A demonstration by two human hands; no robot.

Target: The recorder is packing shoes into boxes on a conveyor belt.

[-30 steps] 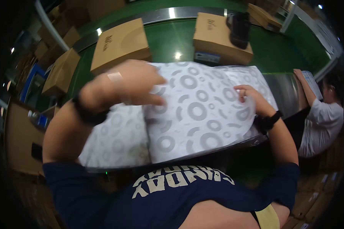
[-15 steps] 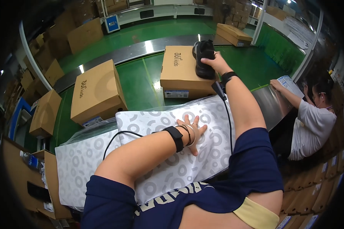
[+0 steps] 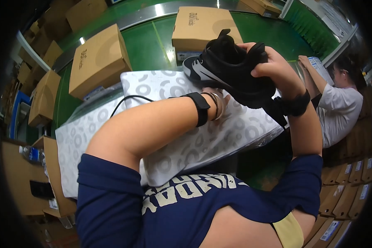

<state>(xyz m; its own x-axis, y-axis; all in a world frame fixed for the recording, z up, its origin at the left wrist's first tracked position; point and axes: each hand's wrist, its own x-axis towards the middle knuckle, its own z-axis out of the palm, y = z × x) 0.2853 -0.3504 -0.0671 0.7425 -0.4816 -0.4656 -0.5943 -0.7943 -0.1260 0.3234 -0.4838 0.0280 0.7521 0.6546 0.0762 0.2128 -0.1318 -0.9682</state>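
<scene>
A pair of black sneakers (image 3: 219, 66) with a light curved stripe and a grey toe is up in front of me, above the paper. My right hand (image 3: 275, 70) is closed round them at their right end, thumb toward me. Beneath the shoes, my left hand (image 3: 218, 103) is over white wrapping paper (image 3: 173, 151) printed with grey rings and arcs; the shoes cover most of its fingers. Whether that hand touches the shoes cannot be made out. Just beyond lies a closed brown shoebox (image 3: 202, 25). A black cable (image 3: 132, 97) runs by my left forearm.
Two more brown shoeboxes, one nearer (image 3: 99, 60) and one farther left (image 3: 44, 99), lie along the green conveyor (image 3: 149, 45). An open carton (image 3: 56, 173) with a water bottle (image 3: 30, 153) stands at left. To the right, a co-worker (image 3: 343, 99) handles a sheet; stacked boxes (image 3: 343, 194) lie below.
My right hand has brought the sneakers from over the far shoebox back toward me, above the paper. They now cover the left hand's fingers, which were spread flat. The view has tipped downward.
</scene>
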